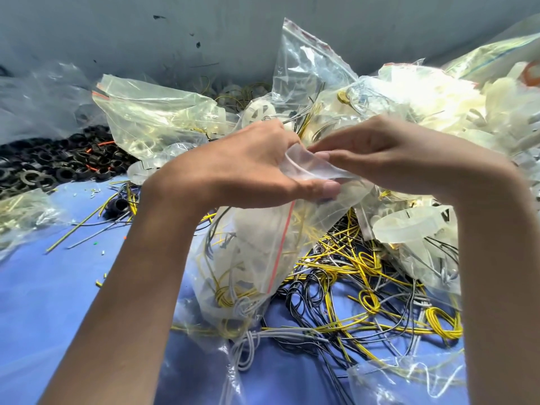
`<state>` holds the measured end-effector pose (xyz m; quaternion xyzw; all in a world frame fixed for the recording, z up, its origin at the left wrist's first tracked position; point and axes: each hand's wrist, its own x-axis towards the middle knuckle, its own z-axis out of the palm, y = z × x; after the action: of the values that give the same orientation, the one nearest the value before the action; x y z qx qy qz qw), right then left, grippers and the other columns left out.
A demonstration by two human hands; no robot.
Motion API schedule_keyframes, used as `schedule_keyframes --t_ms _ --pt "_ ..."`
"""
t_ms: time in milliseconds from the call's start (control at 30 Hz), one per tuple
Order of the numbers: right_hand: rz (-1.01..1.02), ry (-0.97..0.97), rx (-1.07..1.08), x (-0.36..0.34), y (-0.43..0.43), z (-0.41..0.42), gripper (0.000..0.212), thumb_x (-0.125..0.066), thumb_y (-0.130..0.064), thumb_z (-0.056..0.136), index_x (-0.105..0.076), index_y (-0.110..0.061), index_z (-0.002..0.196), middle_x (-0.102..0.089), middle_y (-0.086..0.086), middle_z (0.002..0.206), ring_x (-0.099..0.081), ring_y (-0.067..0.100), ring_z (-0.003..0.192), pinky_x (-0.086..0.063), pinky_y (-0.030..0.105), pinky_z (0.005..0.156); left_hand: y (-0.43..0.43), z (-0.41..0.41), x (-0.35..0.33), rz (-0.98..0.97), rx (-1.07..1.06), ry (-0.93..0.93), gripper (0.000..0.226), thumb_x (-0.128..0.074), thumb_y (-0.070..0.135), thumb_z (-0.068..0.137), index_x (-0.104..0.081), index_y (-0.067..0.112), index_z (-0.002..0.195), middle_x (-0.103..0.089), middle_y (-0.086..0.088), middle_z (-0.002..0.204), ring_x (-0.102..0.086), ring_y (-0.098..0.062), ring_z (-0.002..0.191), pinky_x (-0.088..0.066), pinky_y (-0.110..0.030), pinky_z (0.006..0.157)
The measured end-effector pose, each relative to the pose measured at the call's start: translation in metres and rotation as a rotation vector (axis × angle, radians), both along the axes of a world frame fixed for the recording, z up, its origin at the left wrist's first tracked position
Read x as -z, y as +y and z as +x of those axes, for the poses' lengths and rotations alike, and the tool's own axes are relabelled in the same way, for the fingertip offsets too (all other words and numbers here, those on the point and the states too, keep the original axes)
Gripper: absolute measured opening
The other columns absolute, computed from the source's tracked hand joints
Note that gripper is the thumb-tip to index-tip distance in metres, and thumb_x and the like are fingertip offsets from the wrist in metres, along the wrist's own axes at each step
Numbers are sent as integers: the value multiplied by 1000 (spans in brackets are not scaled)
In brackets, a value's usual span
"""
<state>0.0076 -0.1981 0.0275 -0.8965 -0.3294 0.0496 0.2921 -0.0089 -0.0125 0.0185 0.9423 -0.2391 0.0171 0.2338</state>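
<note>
Reaches in from 7 o'clock with the left arm and from 5 o'clock with the right, both bare. Meets hands near centre, backs up. Grips the bag (257, 249) mouth with the left hand (248, 168), thumb toward 3 o'clock. Pinches it with the right hand (403, 159), fingers toward 9 o'clock, wrist bent.

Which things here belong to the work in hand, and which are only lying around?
In use: left hand, right hand, zip bag of wires, pinched at its mouth.
Lying about: black rings, loose wires, spare bags, white plastic parts.
</note>
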Motion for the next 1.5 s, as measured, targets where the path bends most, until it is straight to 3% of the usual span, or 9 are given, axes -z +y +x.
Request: schedule_keyframes --t_ms 200,333,433,600,700,833,967,1333,1500 --pt "-33 33 -20 -1 -2 -1 76 -38 -80 76 -67 -13 100 -66 19 93 -62 34 77 -42 40 68 -1 3 -2 -10 79 -13 46 -57 65 78 -55 22 60 -48 8 53 -42 -8 48 -33 -29 47" --pt "-32 54 -36 -3 -3 -2 66 -42 -73 76 -68 -16 95 -66 14 88 -59 23 72 -36 36 65 1 -1 -2 -21 -29 -17 57 -46 81 54 -53 30 78 -51 14 76 -50 4 65 -34 -17 51" --pt "-33 77 -41 -6 -6 -6 61 -48 -72 69 -69 -27 104 -73 -5 96 -68 13 92 -50 46 87 2 0 0 -30 -65 -3 67 -45 81 48 -53 34 95 -50 17 92 -49 4 81 -40 -24 65" --pt "7 84 -41 -8 -11 -4 95 -43 -93 56 -66 -14 103 -69 11 99 -65 31 92 -52 50 83 3 2 1 -48 -105 24 72 -43 82 43 -50 37 99 -49 15 102 -48 -1 92 -37 -19 68" --pt "-16 89 -70 -7 -12 -4 59 -58 -80 65 -70 -29 90 -68 -8 77 -57 4 64 -37 18 53 4 3 2 -64 -122 36 63 -50 81 51 -50 36 95 -50 16 100 -47 2 91 -34 -21 64" --pt "-50 45 9 -2 -16 0 33 -61 -59 68 -68 -28 77 -61 -8 61 -43 0 49 -25 15 46 9 5 4 -45 -113 39 52 -56 75 59 -48 37 94 -49 18 100 -46 7 88 -34 -18 65" --pt "-1 43 73 -1 -21 5 42 -57 -60 71 -68 -22 86 -70 5 82 -51 24 61 -30 25 58 15 5 3 -76 -123 72 61 -52 79 48 -50 36 92 -51 22 95 -50 16 78 -35 -21 62" --pt "-37 50 123 1 -29 6 47 -56 -62 65 -69 -22 87 -63 -12 59 -45 -3 42 -27 12 42 10 3 2 -53 -107 35 60 -46 81 46 -45 34 83 -48 19 86 -44 17 67 -30 -15 53" --pt "86 123 87 -1 -30 7 47 -58 -53 66 -73 -14 89 -74 -4 81 -69 4 75 -51 15 66 14 1 1 -128 -130 43 61 -51 80 47 -40 30 80 -53 31 56 -43 11 47 -29 -16 44"
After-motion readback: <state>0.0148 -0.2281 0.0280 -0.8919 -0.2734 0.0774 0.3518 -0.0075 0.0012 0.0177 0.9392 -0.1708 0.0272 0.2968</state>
